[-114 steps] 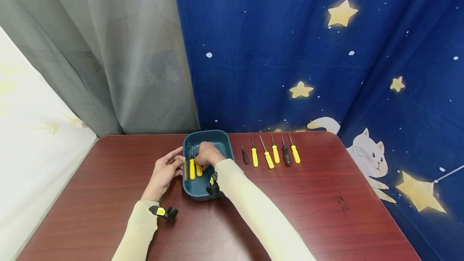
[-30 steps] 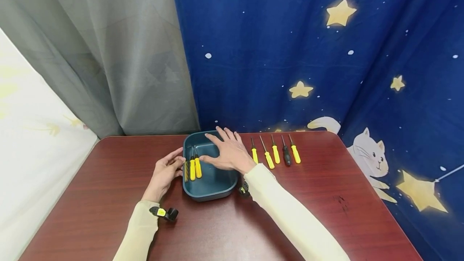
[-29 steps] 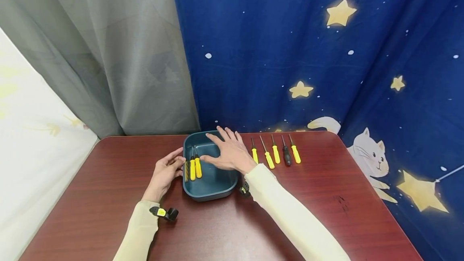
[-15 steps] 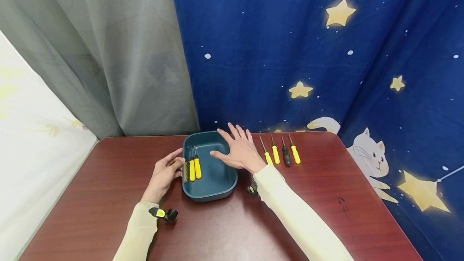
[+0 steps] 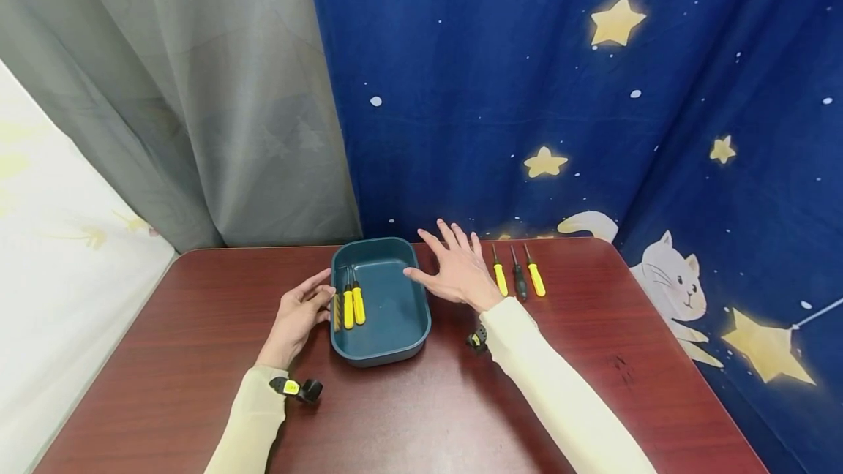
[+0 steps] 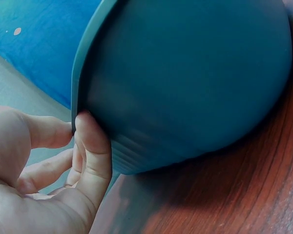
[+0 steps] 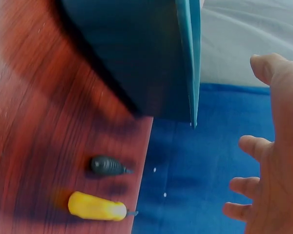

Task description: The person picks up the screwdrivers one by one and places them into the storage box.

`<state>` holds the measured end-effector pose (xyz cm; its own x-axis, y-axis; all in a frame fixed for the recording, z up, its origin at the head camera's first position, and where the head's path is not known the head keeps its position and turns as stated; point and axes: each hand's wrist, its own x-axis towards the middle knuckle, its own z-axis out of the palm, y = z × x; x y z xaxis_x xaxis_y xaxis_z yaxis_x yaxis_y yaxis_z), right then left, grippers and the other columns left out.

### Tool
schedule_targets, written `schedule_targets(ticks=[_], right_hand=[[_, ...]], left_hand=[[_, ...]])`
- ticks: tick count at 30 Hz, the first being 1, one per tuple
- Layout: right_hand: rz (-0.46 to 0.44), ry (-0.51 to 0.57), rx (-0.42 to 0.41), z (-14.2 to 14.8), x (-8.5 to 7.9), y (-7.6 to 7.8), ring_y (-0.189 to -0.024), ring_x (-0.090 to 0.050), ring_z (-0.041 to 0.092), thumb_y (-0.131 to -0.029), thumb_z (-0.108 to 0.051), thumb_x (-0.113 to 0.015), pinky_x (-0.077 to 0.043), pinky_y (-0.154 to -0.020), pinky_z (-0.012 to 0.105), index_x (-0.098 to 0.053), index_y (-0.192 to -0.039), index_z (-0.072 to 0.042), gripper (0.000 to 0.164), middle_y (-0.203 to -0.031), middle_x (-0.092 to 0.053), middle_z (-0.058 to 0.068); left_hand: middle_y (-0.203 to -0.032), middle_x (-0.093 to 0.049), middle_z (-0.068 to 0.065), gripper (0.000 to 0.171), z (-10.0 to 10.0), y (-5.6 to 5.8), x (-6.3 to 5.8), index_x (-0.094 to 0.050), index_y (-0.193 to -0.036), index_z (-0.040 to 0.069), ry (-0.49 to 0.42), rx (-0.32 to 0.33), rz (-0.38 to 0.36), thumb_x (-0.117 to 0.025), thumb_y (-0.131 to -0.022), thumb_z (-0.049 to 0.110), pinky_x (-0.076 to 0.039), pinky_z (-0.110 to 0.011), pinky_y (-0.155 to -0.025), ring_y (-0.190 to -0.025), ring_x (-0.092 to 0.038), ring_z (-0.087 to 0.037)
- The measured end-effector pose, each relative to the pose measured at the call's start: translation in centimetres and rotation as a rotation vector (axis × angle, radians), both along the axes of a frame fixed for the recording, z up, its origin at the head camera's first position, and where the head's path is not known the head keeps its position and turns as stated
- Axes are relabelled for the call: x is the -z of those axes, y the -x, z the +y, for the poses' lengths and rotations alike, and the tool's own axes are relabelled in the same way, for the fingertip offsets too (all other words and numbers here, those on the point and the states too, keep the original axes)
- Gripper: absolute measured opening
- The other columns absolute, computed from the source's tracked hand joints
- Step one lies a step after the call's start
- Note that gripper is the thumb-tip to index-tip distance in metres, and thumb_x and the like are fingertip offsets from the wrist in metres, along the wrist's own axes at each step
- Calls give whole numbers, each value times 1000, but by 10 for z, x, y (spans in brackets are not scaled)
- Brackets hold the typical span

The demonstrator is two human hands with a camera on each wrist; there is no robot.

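A dark blue-green plastic bin (image 5: 385, 354) stands on the table in the head view. My left hand (image 5: 299, 317) pinches the bin's left rim between thumb and fingers, which the left wrist view (image 6: 83, 146) shows close up. Two yellow-handled screwdrivers (image 5: 348, 309) lie side by side in the bin along its left wall, handles toward me. My right hand (image 5: 459, 273) hovers palm down, fingers spread and holding nothing, just right of the bin. Beneath it, the right wrist view shows a small black screwdriver (image 7: 107, 165) and a yellow screwdriver (image 7: 95, 206) on the table.
Right of my right hand, a yellow screwdriver (image 5: 500, 278), a black screwdriver (image 5: 519, 282) and another yellow screwdriver (image 5: 536, 280) lie in a row near the back edge of the reddish-brown table (image 5: 593, 386). Grey and blue curtains (image 5: 461, 130) hang behind.
My right hand has let go of a yellow screwdriver in the bin, come out and moved right over the row of screwdrivers, fingers spread. The left hand keeps its place at the rim.
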<state>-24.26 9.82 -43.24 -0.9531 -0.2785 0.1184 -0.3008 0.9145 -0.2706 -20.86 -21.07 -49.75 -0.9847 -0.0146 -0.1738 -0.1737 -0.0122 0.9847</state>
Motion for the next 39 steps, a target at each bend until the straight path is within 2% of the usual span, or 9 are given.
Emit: schedule_targets(ticks=[11, 18, 26, 39], right_hand=[[-12, 2, 7, 27, -3, 1, -160, -13, 35, -87, -85, -47, -7, -127, 65, -31, -161, -37, 90, -173, -15, 6], [-36, 39, -2, 47, -1, 2, -160, -11, 34, -85, -84, -52, -6, -127, 65, -31, -161, -37, 92, -173, -14, 5], [-19, 52, -20, 69, 3, 4, -159, -15, 35, -84, -84, -53, -10, -125, 67, -33, -161, -37, 92, -173, -18, 5], [-98, 129, 13, 98, 8, 4, -159, -14, 37, -87, -81, -52, -9, -124, 68, -29, -162, -34, 91, -173, -15, 6]], left_hand=[[-102, -63, 2, 49, 0, -1, 0, -48, -153, 15, -3, 4, 2, -58, -105, 14, -56, -19, -66, -81, -60, -6], [-103, -63, 1, 49, 1, -1, 0, -49, -153, 16, -5, 1, -2, -59, -105, 14, -56, -19, -66, -81, -60, -7], [-101, -63, 3, 49, 0, -1, 1, -49, -153, 15, -2, 3, 4, -59, -105, 16, -56, -19, -66, -81, -59, -6], [-103, -64, 2, 49, 1, -1, 1, -49, -153, 17, -4, -2, -3, -59, -105, 16, -56, -18, -66, -80, -60, -6]])
